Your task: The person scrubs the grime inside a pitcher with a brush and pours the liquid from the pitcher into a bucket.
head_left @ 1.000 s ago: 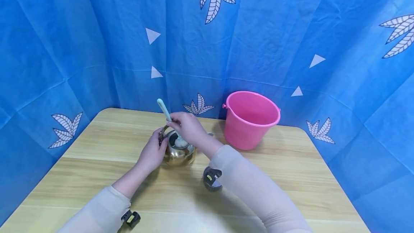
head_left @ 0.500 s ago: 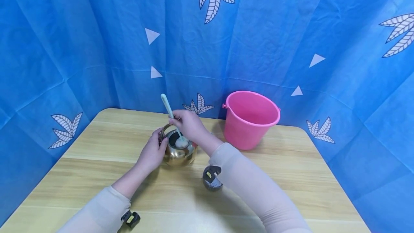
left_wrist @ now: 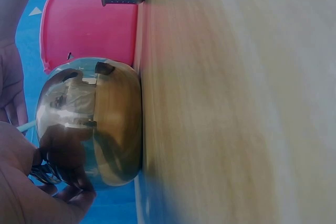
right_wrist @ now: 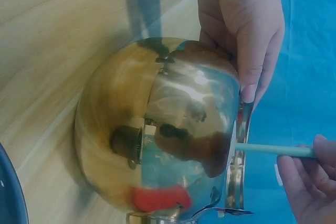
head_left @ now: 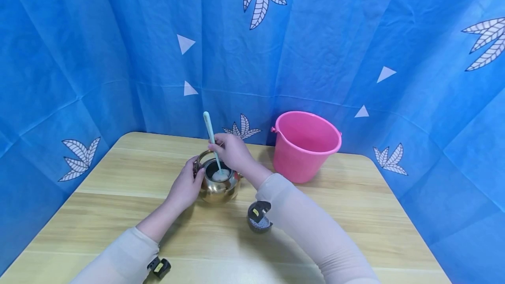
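A shiny gold-coloured teapot (head_left: 217, 193) stands on the wooden table without a lid over its mouth. At its left side my left hand (head_left: 188, 186) grips the base of the raised handle, thumb near the rim. My right hand (head_left: 232, 150) pinches a pale green brush (head_left: 208, 122) above the pot. The brush's whitish head sits in the mouth; its underside is hidden. In the right wrist view the thin brush handle (right_wrist: 273, 149) runs from the right fingers down to the opening. The left wrist view shows the pot's rounded side (left_wrist: 89, 124) with reflections.
A pink bucket (head_left: 296, 165) stands behind and to the right of the teapot. Near my right forearm sits a dark metal strainer cup (head_left: 260, 225) with small holes, partly covered by the wrist camera. A blue patterned curtain (head_left: 236, 65) hangs behind the table (head_left: 106, 218).
My right hand has shifted slightly right, and the brush handle has swung right and stands more upright. Its head stays in the teapot's mouth. The left hand and teapot have hardly moved.
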A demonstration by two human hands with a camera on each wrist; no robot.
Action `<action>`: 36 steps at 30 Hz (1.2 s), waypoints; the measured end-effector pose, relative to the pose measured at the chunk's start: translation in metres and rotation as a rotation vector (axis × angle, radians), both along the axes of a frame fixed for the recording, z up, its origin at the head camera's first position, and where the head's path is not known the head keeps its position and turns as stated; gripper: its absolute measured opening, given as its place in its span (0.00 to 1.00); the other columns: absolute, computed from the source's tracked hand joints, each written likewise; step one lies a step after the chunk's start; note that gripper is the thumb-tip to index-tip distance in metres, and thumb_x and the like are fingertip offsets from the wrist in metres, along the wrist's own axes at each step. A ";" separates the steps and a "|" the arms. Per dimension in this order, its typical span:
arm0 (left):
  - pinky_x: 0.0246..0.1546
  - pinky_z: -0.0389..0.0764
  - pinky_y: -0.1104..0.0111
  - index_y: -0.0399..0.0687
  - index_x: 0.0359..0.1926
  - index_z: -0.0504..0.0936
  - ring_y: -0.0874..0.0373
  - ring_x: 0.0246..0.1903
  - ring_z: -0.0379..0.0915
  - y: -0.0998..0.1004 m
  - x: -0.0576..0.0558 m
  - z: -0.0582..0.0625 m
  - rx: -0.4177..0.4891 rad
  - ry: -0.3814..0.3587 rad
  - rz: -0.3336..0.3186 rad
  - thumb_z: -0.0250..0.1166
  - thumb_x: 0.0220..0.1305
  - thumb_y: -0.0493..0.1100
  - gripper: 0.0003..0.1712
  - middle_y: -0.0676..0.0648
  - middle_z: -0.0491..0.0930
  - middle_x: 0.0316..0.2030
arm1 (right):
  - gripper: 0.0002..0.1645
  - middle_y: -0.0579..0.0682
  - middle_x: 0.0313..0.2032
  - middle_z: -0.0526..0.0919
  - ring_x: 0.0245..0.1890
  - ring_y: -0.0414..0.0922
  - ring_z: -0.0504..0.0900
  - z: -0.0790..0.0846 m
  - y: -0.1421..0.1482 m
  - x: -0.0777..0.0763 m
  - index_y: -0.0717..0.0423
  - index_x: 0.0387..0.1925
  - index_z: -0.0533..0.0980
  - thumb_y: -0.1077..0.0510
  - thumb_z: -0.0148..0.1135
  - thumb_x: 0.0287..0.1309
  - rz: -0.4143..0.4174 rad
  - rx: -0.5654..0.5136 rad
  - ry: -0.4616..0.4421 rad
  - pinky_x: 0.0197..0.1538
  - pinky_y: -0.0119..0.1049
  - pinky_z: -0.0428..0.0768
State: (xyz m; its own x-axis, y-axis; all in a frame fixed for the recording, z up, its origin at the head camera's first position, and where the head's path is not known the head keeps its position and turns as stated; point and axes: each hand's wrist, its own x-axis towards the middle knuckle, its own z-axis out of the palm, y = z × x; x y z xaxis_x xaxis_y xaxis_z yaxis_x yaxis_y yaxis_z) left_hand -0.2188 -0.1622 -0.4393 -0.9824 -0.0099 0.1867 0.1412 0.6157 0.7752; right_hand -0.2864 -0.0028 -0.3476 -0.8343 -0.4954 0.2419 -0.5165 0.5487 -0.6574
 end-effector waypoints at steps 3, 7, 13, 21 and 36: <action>0.63 0.69 0.42 0.29 0.74 0.51 0.33 0.64 0.66 0.000 0.001 0.000 0.001 0.005 0.001 0.48 0.79 0.44 0.32 0.27 0.70 0.61 | 0.08 0.51 0.34 0.86 0.30 0.40 0.79 0.000 0.001 0.000 0.53 0.41 0.83 0.54 0.62 0.69 -0.015 -0.018 -0.033 0.32 0.30 0.80; 0.63 0.69 0.42 0.29 0.74 0.51 0.33 0.63 0.67 0.001 0.001 0.000 0.001 0.007 0.002 0.48 0.79 0.44 0.33 0.27 0.70 0.61 | 0.10 0.52 0.35 0.86 0.30 0.41 0.80 -0.001 0.004 -0.001 0.54 0.44 0.83 0.54 0.61 0.69 -0.037 -0.044 -0.060 0.33 0.30 0.81; 0.64 0.68 0.42 0.29 0.74 0.51 0.32 0.64 0.66 0.000 0.001 0.001 0.002 0.000 0.006 0.48 0.79 0.44 0.33 0.26 0.69 0.62 | 0.10 0.49 0.36 0.86 0.33 0.39 0.82 -0.005 0.005 -0.002 0.55 0.45 0.83 0.55 0.62 0.69 -0.059 -0.090 -0.076 0.36 0.31 0.82; 0.67 0.64 0.42 0.28 0.74 0.52 0.31 0.66 0.63 0.001 0.001 0.000 -0.003 0.016 0.003 0.48 0.79 0.43 0.33 0.25 0.66 0.65 | 0.08 0.51 0.37 0.86 0.32 0.39 0.84 -0.006 0.006 -0.003 0.56 0.43 0.82 0.56 0.62 0.68 -0.087 -0.141 -0.106 0.35 0.27 0.84; 0.67 0.64 0.41 0.29 0.74 0.51 0.31 0.66 0.62 0.000 0.002 0.000 -0.002 0.009 0.003 0.48 0.79 0.44 0.33 0.25 0.65 0.66 | 0.07 0.54 0.38 0.85 0.32 0.43 0.87 -0.016 0.011 -0.004 0.59 0.42 0.81 0.59 0.63 0.67 -0.127 -0.272 -0.155 0.34 0.28 0.85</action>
